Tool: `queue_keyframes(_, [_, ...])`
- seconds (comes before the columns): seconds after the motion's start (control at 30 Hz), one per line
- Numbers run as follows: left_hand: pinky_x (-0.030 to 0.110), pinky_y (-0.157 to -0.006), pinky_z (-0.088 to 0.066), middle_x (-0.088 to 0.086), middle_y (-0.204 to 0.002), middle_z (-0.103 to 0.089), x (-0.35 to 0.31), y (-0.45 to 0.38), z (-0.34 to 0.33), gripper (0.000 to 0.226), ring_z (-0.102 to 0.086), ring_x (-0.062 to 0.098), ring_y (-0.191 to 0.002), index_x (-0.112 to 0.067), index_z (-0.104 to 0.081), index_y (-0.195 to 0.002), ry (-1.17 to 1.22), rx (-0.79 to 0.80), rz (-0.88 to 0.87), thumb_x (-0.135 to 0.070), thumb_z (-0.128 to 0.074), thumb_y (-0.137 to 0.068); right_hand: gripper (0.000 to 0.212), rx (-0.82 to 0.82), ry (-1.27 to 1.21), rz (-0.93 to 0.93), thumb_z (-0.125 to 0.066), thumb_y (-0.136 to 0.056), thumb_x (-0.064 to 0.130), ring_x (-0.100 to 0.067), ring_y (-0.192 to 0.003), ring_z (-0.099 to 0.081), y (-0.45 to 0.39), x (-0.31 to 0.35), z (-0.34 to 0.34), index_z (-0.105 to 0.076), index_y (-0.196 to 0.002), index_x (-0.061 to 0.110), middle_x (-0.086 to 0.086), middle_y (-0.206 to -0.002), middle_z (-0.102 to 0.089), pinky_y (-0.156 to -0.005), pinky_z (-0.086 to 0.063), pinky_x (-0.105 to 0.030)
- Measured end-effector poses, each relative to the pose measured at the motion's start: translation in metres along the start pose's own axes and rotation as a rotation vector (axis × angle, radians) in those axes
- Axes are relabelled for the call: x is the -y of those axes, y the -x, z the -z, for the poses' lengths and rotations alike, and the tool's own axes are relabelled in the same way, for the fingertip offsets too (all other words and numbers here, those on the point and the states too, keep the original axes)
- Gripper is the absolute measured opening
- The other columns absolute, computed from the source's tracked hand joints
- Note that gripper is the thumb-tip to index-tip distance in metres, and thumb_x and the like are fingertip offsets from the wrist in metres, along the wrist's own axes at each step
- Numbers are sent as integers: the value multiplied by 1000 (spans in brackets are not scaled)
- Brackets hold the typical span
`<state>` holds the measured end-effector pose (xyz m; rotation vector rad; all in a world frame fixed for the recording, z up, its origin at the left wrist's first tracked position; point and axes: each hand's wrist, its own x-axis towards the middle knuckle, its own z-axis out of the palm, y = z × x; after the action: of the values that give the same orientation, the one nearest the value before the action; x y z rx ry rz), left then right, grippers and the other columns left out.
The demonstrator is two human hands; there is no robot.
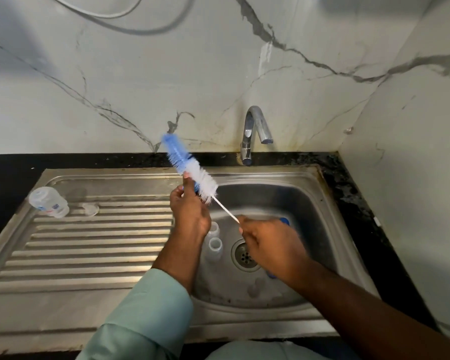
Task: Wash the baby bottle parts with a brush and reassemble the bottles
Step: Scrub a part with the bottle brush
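A bottle brush (190, 168) with blue and white bristles slants up to the left over the sink's back edge. My right hand (270, 245) pinches the end of its thin white handle. My left hand (190, 207) holds a small blue bottle part (196, 187) against the white bristles; the fingers hide most of it. Two clear bottles (215, 242) stand in the basin below my left wrist. A clear teat (255, 287) lies near the basin's front. Blue parts (285, 220) peek out behind my right hand. Another clear bottle (48, 202) lies on the drainboard with a small clear piece (91, 209) beside it.
The steel sink (317, 203) has a drain (244, 255) in the middle and a ribbed drainboard (89, 245) on the left. A chrome tap (255, 133) stands behind the basin, with no water running. Black counter and marble walls close in at the back and right.
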<state>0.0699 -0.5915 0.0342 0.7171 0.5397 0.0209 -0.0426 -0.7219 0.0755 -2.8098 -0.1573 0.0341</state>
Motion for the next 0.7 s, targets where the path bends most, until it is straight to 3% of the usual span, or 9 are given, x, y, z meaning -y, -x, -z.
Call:
queue_keyframes(0.13, [33, -72, -61, 9, -90, -75, 6, 9, 5, 23, -72, 21, -84, -9, -54, -101, -122, 117, -2, -27, -64, -91, 26, 31, -124, -171, -41, -98, 31, -17, -81, -62, -18, -3, 3, -62, -113, 29, 2, -96, -68, -74, -53, -31])
queue_keyframes(0.2, [33, -74, -60, 6, -85, -75, 8, 13, 7, 15, -72, 22, -85, -13, -54, -91, -165, 74, -41, -24, -64, -92, 25, 55, -200, -153, -45, -98, 30, -15, -83, -63, -21, -3, 3, -64, -113, 26, 4, -94, -67, -74, -50, -28])
queue_keyframes(0.27, [30, -67, -59, 8, -89, -73, 5, 11, 13, 13, -70, 22, -85, -11, -58, -92, -139, 37, -74, -23, -62, -95, 21, 109, -254, -93, -45, -98, 29, -16, -78, -60, -11, 2, 3, -64, -92, 24, 5, -80, -61, -68, -45, -28])
queue_keyframes(0.37, [31, -64, -54, 10, -93, -69, 9, 12, 14, 10, -65, 18, -77, -15, -61, -90, -203, 49, -48, -22, -60, -97, 27, 142, -298, -107, -42, -97, 24, -19, -74, -57, -9, 12, 0, -47, -71, 24, 6, -70, -53, -69, -46, -33])
queue_keyframes(0.47, [28, -60, -52, 8, -87, -69, 12, 14, 9, 8, -63, 15, -74, -16, -63, -88, -185, -21, -42, -19, -61, -96, 20, 21, -278, -134, -43, -96, 22, -22, -75, -56, -18, 13, -3, -51, -78, 25, 1, -75, -56, -71, -47, -35])
queue_keyframes(0.57, [27, -59, -57, 10, -85, -71, 6, 12, 5, 6, -66, 19, -71, -9, -67, -91, -36, -121, -22, -14, -65, -93, 18, 71, -253, -39, -43, -96, 20, -12, -72, -51, -5, 21, -6, -60, -90, 23, 11, -75, -50, -71, -46, -31])
queue_keyframes(0.7, [34, -73, -60, 15, -83, -71, 7, 21, -1, 16, -70, 22, -72, -4, -64, -98, -114, -27, 71, -19, -63, -95, 20, 0, -214, -145, -41, -98, 26, -15, -77, -58, -17, 18, -3, -61, -100, 23, 5, -82, -60, -73, -51, -33])
